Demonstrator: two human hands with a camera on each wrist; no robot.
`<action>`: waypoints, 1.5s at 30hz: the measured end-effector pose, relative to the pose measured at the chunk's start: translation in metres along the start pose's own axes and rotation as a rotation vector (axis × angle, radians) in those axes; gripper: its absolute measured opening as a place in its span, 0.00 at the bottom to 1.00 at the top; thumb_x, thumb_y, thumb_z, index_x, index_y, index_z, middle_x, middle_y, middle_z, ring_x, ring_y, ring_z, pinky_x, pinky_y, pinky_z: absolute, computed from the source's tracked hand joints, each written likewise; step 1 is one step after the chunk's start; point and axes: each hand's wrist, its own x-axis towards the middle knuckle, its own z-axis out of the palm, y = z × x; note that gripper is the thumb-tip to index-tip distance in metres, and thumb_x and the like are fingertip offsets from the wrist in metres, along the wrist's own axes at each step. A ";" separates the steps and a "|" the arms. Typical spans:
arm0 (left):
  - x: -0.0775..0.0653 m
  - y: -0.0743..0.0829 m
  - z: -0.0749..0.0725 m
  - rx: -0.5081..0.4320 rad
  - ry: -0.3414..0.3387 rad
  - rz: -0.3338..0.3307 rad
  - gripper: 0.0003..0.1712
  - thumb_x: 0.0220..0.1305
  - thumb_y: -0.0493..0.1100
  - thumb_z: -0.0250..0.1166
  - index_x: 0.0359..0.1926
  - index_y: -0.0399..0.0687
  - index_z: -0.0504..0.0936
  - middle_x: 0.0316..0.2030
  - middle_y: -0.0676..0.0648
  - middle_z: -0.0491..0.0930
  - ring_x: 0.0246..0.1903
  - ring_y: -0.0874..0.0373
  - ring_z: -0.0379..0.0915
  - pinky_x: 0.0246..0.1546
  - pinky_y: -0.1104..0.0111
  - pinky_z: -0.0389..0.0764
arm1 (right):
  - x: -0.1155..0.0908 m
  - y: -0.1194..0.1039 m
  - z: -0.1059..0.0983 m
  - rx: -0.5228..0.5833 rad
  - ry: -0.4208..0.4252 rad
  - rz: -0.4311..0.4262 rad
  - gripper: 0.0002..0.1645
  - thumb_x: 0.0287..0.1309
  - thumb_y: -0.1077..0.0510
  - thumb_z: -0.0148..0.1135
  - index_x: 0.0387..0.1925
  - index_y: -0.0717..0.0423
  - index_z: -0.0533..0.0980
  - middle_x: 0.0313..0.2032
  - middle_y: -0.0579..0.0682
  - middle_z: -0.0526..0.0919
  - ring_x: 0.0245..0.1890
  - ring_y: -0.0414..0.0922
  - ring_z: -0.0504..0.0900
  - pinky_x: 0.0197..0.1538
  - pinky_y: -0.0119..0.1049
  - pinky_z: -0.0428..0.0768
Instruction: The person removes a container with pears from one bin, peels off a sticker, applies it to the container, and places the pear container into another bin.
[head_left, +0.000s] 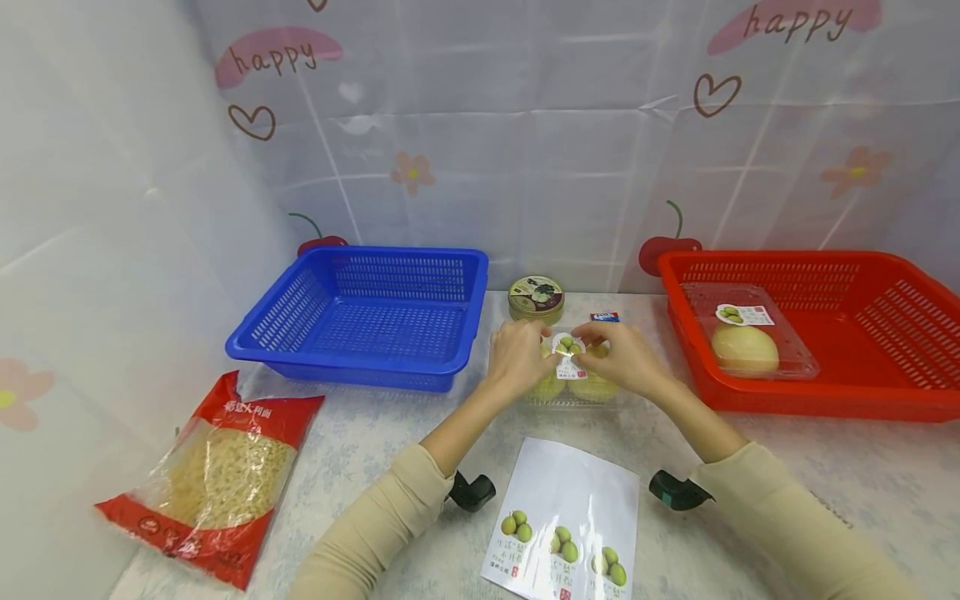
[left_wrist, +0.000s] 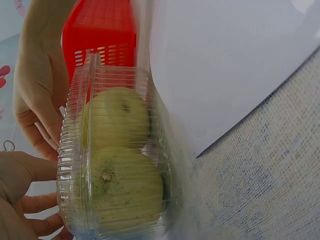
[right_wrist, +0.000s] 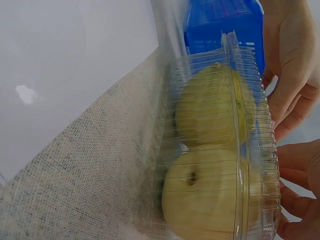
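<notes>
A clear plastic clamshell box [left_wrist: 95, 75] with pale yellow-green round fruits [right_wrist: 210, 185] inside stands closed at the middle of the table. On its lid lies a white label [head_left: 571, 367] with a picture of green fruit. My left hand [head_left: 517, 354] touches the lid at the label's left side, thumb against the label. From the other side my right hand [head_left: 626, 358] presses on the label's right edge with thumb and fingertips. In the wrist views the fingers of both hands rest on the lid, partly hidden by the box.
A blue basket [head_left: 356, 367] stands back left, a red basket [head_left: 832, 400] on the right with another labelled clamshell box [head_left: 795, 350]. Behind are a round tin [head_left: 536, 298] and a small blue packet [head_left: 604, 317]. A label sheet [head_left: 570, 483] lies in front, a pasta bag [head_left: 225, 475] at left.
</notes>
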 end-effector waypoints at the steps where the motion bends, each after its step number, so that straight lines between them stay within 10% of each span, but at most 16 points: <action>1: 0.000 0.000 0.000 0.004 -0.012 0.001 0.18 0.51 0.49 0.72 0.43 0.48 0.84 0.38 0.49 0.83 0.43 0.51 0.75 0.39 0.64 0.72 | 0.000 0.000 0.000 -0.015 -0.002 -0.004 0.18 0.48 0.65 0.68 0.43 0.69 0.79 0.35 0.60 0.83 0.35 0.54 0.79 0.42 0.49 0.78; 21: 0.006 -0.007 -0.011 0.031 -0.434 0.060 0.28 0.56 0.59 0.67 0.58 0.60 0.78 0.67 0.48 0.63 0.65 0.43 0.52 0.58 0.44 0.57 | -0.011 -0.001 0.000 -0.204 -0.168 -0.065 0.19 0.58 0.56 0.63 0.50 0.59 0.79 0.56 0.59 0.76 0.58 0.62 0.63 0.54 0.64 0.59; 45: -0.003 -0.008 0.000 0.145 -0.397 0.080 0.27 0.69 0.60 0.50 0.66 0.63 0.67 0.68 0.49 0.58 0.67 0.51 0.47 0.59 0.46 0.55 | -0.031 -0.005 0.001 -0.416 -0.089 -0.144 0.20 0.60 0.52 0.60 0.50 0.59 0.80 0.56 0.59 0.77 0.56 0.60 0.69 0.52 0.60 0.64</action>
